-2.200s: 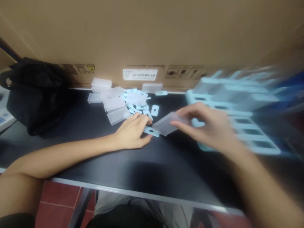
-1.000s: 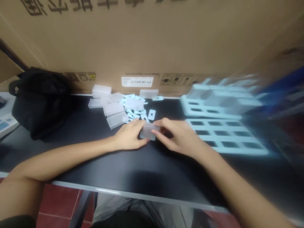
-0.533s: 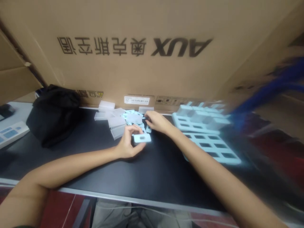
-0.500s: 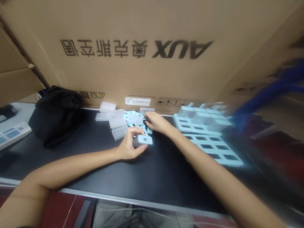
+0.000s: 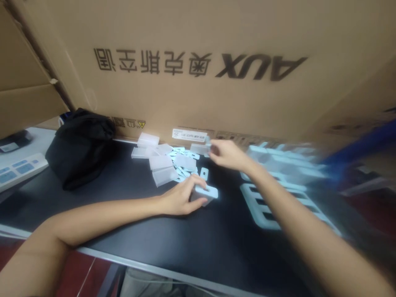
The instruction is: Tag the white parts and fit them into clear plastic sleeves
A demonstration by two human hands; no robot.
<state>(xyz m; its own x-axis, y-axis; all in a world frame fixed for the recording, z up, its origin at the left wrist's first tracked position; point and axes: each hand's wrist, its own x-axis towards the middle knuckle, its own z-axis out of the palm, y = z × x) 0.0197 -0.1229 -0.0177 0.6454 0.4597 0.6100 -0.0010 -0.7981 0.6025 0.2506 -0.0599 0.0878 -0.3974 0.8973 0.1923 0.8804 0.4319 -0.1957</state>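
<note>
My left hand [image 5: 181, 198] is closed around a small translucent box with a light-blue cap [image 5: 213, 192] on top; the cap has a hole in it. My right hand [image 5: 227, 154] is pinched, with a small light-blue piece [image 5: 207, 141] at its fingertips, blurred by motion. Just left of those fingertips lies a translucent box [image 5: 198, 149]. Between and beyond my hands spreads a pile of flat light-blue caps [image 5: 180, 155], with one loose cap [image 5: 204, 173] apart from it. Several translucent boxes [image 5: 162, 175] lie at the pile's left.
A light-blue rack with rectangular openings [image 5: 258, 216] lies at the right, partly behind my right forearm. Blurred behind it, another rack [image 5: 278, 159] carries boxes. A large cardboard box [image 5: 173, 95] walls off the table's back. A black cloth bag [image 5: 80, 148] sits left.
The view has shifted, so things appear farther right. My right hand has drawn away from the pile, a light-blue piece at its fingertips. My left hand, still holding the capped box, has moved slightly right.
</note>
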